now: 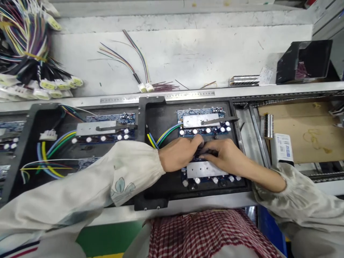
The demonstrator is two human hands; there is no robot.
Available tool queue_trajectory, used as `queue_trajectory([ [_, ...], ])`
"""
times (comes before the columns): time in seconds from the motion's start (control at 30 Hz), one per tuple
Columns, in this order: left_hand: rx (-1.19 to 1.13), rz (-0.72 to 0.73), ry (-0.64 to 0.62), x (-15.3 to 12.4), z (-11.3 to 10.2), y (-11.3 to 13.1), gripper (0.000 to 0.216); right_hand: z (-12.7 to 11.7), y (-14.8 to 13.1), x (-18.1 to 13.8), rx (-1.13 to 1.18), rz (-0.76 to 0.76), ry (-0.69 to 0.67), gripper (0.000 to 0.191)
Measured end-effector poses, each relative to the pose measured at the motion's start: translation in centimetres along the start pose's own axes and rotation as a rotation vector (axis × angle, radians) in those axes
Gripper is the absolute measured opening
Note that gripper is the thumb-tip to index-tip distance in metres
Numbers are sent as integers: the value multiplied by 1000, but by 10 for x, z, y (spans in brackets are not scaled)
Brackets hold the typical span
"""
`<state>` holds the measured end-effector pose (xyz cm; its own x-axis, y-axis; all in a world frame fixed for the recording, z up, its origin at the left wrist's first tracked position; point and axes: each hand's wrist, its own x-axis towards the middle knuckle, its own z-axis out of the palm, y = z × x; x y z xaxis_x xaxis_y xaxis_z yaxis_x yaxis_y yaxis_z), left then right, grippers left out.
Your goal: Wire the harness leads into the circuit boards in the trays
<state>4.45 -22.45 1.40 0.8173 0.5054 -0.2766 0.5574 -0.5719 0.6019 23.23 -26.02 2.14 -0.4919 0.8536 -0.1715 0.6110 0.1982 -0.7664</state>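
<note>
Head view: both of my hands meet over a black tray (161, 114), in the gap between two blue circuit boards. My left hand (180, 153) comes in from the left with its fingers curled narrow; my right hand (224, 154) reaches from the right, its thumb and fingers drawn close together beside the left fingertips. I cannot tell whether either one grips anything, since the fingers hide that spot. Just under my right hand lies the near board (215, 181), topped by a bare metal plate (205, 170) with small holes. Beyond my fingers sits the far board (225, 114), its own plate (189, 121) crossed by a dark clip (220, 120). Yellow, blue and green wires (169, 132) curve leftward from that far board. In the next tray to the left, another board (126, 117) carries a similar plate and clip. Past a metal ruler (158, 97), two wire harnesses (145, 87) with white connectors rest on the far white surface (188, 39). A thick wire bundle (29, 46) sits far left; a black bin (288, 62) stands far right.
</note>
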Motion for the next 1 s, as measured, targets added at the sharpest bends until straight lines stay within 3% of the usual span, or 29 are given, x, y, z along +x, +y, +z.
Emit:
queue_trajectory([
  [0.67, 41, 99, -21, 0, 0, -8, 22, -4, 4, 7, -3, -64, -102, 15],
  [0.83, 66, 81, -14, -5, 4, 3, 24, -5, 4, 13, 13, -81, -191, 22],
  [0.9, 77, 74, -61, -7, -10, 6, 26, -3, 5, 15, -25, -88, -221, 25],
  [1.0, 99, 56, -21, -3, -63, -17, 22, -2, 6, 14, -131, -160, -243, 31],
])
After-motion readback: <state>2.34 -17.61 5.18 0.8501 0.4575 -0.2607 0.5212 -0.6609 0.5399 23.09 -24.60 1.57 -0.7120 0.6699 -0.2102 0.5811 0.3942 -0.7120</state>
